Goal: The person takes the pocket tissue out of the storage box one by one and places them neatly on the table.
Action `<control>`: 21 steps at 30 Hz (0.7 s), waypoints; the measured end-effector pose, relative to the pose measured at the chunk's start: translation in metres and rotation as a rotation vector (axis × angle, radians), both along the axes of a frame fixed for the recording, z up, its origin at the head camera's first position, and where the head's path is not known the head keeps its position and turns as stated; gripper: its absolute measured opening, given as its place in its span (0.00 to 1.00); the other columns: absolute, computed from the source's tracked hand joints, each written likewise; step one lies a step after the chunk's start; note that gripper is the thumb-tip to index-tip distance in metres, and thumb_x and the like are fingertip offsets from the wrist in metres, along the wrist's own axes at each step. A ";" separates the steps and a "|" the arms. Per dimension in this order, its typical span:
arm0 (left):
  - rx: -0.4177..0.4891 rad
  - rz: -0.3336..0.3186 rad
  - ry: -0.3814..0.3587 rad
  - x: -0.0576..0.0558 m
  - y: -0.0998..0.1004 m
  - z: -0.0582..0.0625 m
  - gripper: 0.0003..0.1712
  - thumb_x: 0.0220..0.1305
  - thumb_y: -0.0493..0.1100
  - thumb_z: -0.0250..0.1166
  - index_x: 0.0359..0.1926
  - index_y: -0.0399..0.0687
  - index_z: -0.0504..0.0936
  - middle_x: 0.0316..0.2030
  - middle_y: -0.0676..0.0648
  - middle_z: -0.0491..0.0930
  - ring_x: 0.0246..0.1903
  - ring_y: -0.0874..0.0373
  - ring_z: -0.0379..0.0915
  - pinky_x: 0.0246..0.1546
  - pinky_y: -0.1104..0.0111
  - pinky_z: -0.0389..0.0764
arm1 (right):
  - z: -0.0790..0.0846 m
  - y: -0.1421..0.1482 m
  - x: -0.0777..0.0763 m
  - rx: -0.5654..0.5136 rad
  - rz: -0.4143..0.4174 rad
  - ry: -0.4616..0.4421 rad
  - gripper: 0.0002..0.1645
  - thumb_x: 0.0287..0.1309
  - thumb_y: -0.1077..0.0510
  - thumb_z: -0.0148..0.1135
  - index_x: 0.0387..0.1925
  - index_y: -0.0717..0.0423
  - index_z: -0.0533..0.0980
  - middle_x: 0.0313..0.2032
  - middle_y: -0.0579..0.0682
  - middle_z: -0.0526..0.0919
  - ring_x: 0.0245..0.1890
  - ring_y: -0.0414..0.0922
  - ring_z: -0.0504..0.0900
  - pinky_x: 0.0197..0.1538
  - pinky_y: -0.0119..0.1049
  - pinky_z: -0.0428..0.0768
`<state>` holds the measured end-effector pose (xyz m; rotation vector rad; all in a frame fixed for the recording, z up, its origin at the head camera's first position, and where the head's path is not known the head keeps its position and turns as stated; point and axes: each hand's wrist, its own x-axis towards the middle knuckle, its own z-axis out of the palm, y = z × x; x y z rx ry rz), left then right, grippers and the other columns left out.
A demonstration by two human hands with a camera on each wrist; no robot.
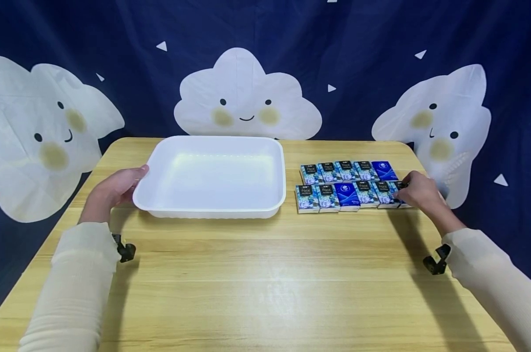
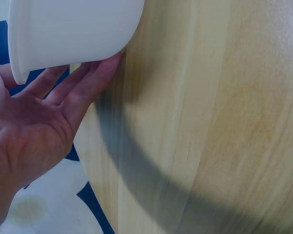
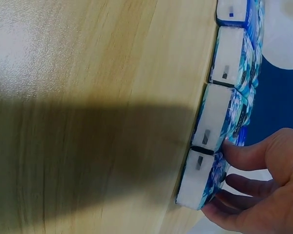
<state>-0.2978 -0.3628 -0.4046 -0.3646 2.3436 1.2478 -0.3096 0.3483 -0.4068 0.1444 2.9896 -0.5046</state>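
Note:
My left hand holds the left end of a white plastic tray, thumb at the rim and fingers against the outside wall below it. Nothing lies in the tray. To its right, small tissue packs sit in two rows. At the right end of the front row, my right hand pinches a floral tissue pack between thumb and fingers. In the right wrist view it stands in line beside a neighbouring floral pack. From the head view, the hand covers most of the held pack.
Several floral packs make up the rows, with one plain blue pack in the front row and another blue pack ending the back row. The wooden table extends toward me. Behind it hangs a dark blue cloud-patterned curtain.

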 end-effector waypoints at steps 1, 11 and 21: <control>0.000 -0.001 0.003 0.000 0.000 0.000 0.50 0.76 0.70 0.34 0.78 0.33 0.47 0.56 0.41 0.75 0.42 0.64 0.77 0.45 0.69 0.79 | -0.001 0.000 0.000 0.001 0.002 0.006 0.32 0.58 0.56 0.68 0.52 0.80 0.69 0.49 0.76 0.76 0.48 0.72 0.74 0.45 0.60 0.76; 0.013 0.006 0.006 -0.005 0.005 0.000 0.49 0.77 0.69 0.33 0.79 0.34 0.46 0.57 0.39 0.73 0.41 0.63 0.77 0.44 0.70 0.81 | -0.004 0.003 -0.001 0.030 0.016 0.047 0.16 0.51 0.60 0.66 0.32 0.72 0.75 0.27 0.63 0.79 0.28 0.58 0.75 0.33 0.49 0.74; -0.016 -0.027 0.014 -0.002 0.002 -0.002 0.48 0.77 0.68 0.30 0.77 0.32 0.48 0.51 0.44 0.76 0.39 0.64 0.77 0.42 0.69 0.81 | -0.002 -0.004 -0.001 0.038 0.025 0.026 0.13 0.50 0.61 0.65 0.19 0.60 0.69 0.16 0.49 0.68 0.20 0.48 0.67 0.27 0.40 0.66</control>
